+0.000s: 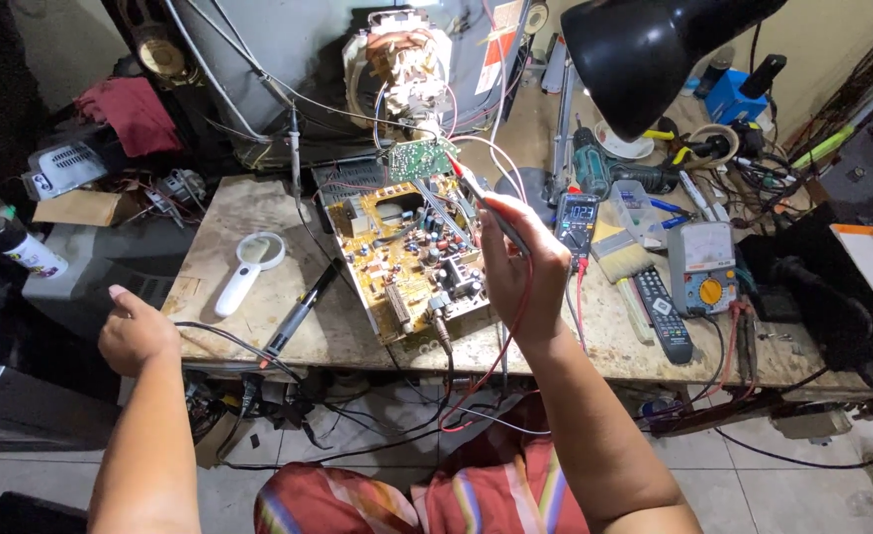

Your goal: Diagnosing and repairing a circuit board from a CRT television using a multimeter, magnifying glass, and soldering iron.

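The circuit board [412, 252] lies on the counter [258, 208]. The right hand [520, 262] grasps red test probes [486, 203] over the board. The left hand [137, 331], loosely curled and holding nothing, rests at the counter's left edge, near a magnifying glass [248, 267]. A multimeter [577, 222] stands just right of the right hand.

The black lamp shade [654, 49] is cut off by the top edge, part of the digital multimeter [577, 222] is hidden behind the right hand [520, 267], the left hand [137, 331]'s fingers cannot be seen, and the tip of the red probe [476, 193] is too small to be placed on the circuit board [402, 252].
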